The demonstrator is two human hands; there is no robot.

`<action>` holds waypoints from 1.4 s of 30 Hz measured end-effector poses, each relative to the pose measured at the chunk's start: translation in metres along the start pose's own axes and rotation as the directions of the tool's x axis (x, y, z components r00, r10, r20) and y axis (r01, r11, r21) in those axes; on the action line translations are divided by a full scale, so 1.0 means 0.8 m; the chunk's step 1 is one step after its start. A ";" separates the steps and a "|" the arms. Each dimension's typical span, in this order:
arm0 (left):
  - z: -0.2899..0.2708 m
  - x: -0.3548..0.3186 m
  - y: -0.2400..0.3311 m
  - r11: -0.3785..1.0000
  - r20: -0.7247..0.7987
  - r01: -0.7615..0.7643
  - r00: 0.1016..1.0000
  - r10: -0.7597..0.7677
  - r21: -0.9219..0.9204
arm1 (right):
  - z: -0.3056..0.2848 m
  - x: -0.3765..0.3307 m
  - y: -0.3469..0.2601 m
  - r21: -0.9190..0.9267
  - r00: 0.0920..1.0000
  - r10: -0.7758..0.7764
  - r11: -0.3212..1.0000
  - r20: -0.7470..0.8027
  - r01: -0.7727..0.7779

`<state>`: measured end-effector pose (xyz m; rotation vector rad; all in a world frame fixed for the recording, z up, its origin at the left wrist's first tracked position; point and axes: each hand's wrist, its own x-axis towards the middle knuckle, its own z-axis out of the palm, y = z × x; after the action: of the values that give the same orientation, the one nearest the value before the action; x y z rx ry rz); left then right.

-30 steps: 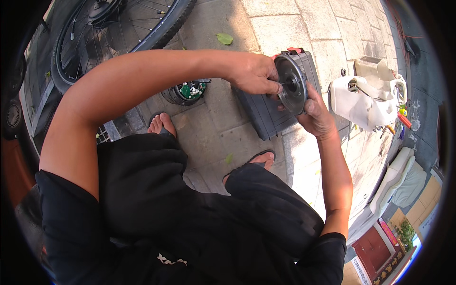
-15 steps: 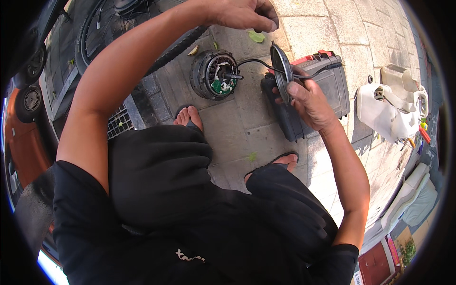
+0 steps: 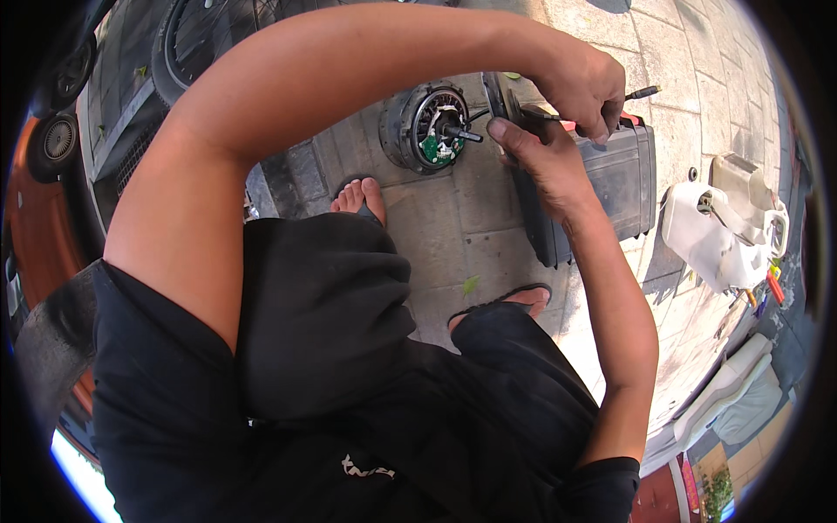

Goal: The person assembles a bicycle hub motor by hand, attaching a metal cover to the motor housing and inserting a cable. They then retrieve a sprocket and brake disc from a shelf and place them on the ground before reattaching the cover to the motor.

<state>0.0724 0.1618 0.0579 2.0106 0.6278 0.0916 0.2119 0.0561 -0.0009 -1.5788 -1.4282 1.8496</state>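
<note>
My right hand (image 3: 545, 157) grips a dark round motor cover (image 3: 497, 96), tilted nearly on edge, thumb on its near side. From the left, my left arm reaches across, and my left hand (image 3: 588, 87) is closed around a black cable, whose plug end (image 3: 645, 91) sticks out beyond the fingers. Part of the cable between the two hands is hidden by them. The cable runs back to an opened hub motor (image 3: 425, 129) on the paving. Its shaft points right, and a green circuit board (image 3: 436, 150) shows among white strands and windings.
Behind my hands lies a black toolbox (image 3: 610, 187) with red latches. Farther right stands a cut white plastic jug (image 3: 711, 231) with tools beside it. A bicycle wheel (image 3: 166, 61) is at upper left. My sandalled feet flank the paving in front of the motor.
My left hand has moved right and down, from empty above the motor to the cable beside the cover. My right hand has risen slightly with the cover. The view has shifted a little.
</note>
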 end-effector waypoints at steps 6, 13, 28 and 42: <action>-0.012 -0.046 -0.005 0.969 -0.361 -0.108 0.932 0.021 -0.221 | 0.024 -0.005 0.016 -0.120 0.995 -0.028 0.993 -0.092 0.017; 0.090 -0.156 -0.030 0.870 -0.749 -0.085 0.555 -0.363 -0.485 | 0.040 -0.020 0.041 0.621 0.975 0.213 0.757 0.057 -0.202; 0.196 -0.160 -0.094 0.827 -0.706 0.333 0.700 0.106 0.454 | 0.035 -0.025 0.070 0.666 0.993 0.111 0.737 0.045 -0.113; 0.201 -0.161 -0.100 0.831 -0.696 0.323 0.711 0.103 0.453 | 0.058 -0.028 0.073 0.368 0.999 0.002 0.930 0.040 -0.017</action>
<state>-0.0191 0.0031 -0.0663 2.4763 1.4029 0.7064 0.1991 -0.0083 -0.0417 -1.3693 -1.0089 2.0201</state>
